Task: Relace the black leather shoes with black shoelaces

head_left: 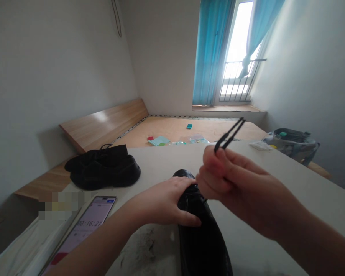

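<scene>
A black shoe [201, 245] lies on the white table, its toe pointing away from me. My left hand [169, 203] rests over the shoe's upper near the lacing, thumb and fingers apart. Just right of the shoe, my right hand [224, 174] is closed in a pinch round a black lace [232, 132], whose doubled end sticks up above the fingers. What lies under my left fingers is partly hidden. A pair of black shoes [103, 170] stands at the table's left.
A phone [89, 224] showing a timer lies at the left, partly behind my left forearm. The white table [290, 180] reaches the wooden bed board [166, 126], with small packets on it. A grey-blue bag [294, 145] stands at the right.
</scene>
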`<state>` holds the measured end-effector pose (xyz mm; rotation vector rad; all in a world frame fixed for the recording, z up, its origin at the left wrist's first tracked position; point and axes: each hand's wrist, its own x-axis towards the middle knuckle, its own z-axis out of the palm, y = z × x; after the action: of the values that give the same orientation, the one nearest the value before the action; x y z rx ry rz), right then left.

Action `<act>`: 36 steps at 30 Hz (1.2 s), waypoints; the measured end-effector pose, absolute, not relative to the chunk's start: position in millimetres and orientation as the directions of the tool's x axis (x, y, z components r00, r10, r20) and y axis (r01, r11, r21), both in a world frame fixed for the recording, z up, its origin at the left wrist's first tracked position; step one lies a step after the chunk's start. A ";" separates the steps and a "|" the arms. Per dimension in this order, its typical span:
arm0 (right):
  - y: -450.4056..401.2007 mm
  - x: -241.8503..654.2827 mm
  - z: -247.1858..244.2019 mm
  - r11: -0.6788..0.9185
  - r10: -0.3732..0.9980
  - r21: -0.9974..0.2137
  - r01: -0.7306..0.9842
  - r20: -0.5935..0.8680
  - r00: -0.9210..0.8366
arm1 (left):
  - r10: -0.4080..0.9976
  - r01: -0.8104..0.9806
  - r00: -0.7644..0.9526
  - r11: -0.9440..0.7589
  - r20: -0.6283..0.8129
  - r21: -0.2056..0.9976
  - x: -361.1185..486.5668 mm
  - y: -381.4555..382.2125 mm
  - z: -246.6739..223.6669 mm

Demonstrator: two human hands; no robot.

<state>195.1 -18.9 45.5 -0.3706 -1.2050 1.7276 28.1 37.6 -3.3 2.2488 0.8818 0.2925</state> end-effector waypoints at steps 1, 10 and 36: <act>-12.1 194.3 49.5 -0.011 0.847 -0.849 -0.528 0.273 -0.456 | 0.658 0.524 0.750 -0.539 -0.058 0.660 28.5 37.5 -2.3; 18.0 173.4 56.4 0.000 0.826 -0.895 -0.445 0.251 -0.504 | 0.617 0.487 0.787 -0.611 -0.010 0.624 33.5 33.8 3.3; 25.7 181.7 53.1 0.026 0.926 -0.874 -0.486 0.204 -0.318 | 0.807 0.463 0.565 -0.484 0.174 0.743 27.1 27.6 37.4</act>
<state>181.7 25.7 53.1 -0.5520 -1.1306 1.5673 27.1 27.6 37.4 2.1475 1.0114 0.6828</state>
